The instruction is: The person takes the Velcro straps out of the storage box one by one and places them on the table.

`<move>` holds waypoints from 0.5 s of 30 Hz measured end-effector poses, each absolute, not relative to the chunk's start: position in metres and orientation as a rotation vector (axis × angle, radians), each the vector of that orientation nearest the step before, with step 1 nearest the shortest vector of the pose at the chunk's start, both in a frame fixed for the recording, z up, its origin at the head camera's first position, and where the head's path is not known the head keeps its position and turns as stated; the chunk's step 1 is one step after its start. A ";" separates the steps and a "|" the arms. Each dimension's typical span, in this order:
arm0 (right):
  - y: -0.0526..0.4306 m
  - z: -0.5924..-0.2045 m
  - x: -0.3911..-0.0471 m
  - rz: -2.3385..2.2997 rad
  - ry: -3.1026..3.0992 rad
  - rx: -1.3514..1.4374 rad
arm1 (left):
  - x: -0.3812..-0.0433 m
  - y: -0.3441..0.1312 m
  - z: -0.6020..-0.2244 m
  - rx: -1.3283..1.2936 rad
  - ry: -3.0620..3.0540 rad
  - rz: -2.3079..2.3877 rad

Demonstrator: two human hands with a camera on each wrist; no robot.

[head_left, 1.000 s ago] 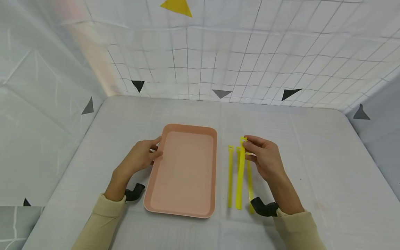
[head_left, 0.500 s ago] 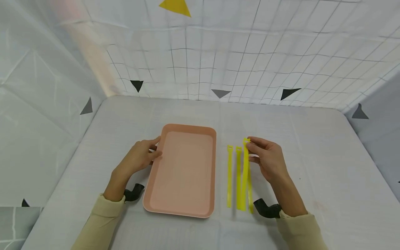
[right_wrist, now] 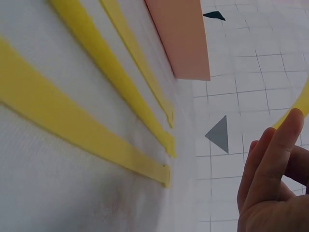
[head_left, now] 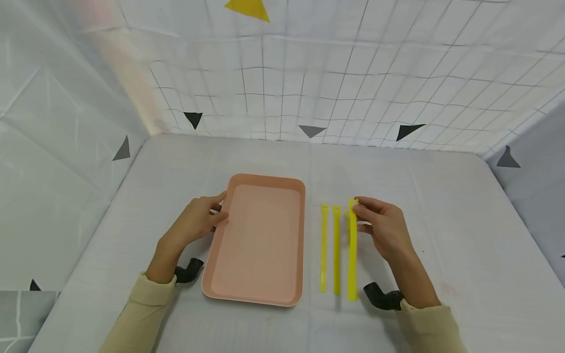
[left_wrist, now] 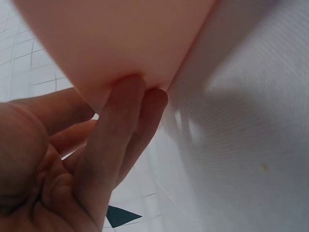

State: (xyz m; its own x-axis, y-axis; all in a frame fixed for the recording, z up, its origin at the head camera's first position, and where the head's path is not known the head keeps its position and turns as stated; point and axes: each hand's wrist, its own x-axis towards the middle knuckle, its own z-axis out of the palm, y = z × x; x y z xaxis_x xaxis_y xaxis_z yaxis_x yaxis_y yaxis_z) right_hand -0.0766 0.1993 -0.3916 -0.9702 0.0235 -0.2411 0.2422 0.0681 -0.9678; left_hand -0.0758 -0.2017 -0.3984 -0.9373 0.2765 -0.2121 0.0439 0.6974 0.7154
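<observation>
In the head view a pink tray [head_left: 260, 240] lies on the table. My left hand [head_left: 198, 218] grips its left rim; in the left wrist view the fingertips [left_wrist: 129, 92] lie against the outer wall. My right hand [head_left: 384, 225] pinches a yellow cable strap [head_left: 352, 264] near its slotted head, and the strap hangs toward me. Two more yellow straps, one nearer the tray [head_left: 324, 250] and one beside it [head_left: 337, 250], lie lengthwise. A third lying strap [head_left: 347, 218] is mostly hidden behind the held one; the right wrist view shows this strap [right_wrist: 96, 133] more fully.
The table [head_left: 441, 220] is covered in pale cloth. White gridded sheeting [head_left: 375, 88] with triangular markers rises behind it. Black curved wrist pieces stick out at the left wrist [head_left: 190, 271] and the right wrist [head_left: 383, 296], close above the table.
My right hand has moved right and slightly toward me with the held strap, which now covers the rightmost lying strap and uncovers the middle one. My left hand and the tray stay put.
</observation>
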 end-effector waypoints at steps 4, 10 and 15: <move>0.204 -0.395 -0.076 -2.001 2.157 0.274 | -0.076 -0.201 -0.399 0.247 2.602 1.085; 0.213 -0.402 -0.074 -1.912 2.210 0.275 | -0.076 -0.201 -0.399 0.249 2.601 1.085; 0.217 -0.406 -0.072 -1.863 2.255 0.271 | -0.077 -0.202 -0.398 0.243 2.599 1.088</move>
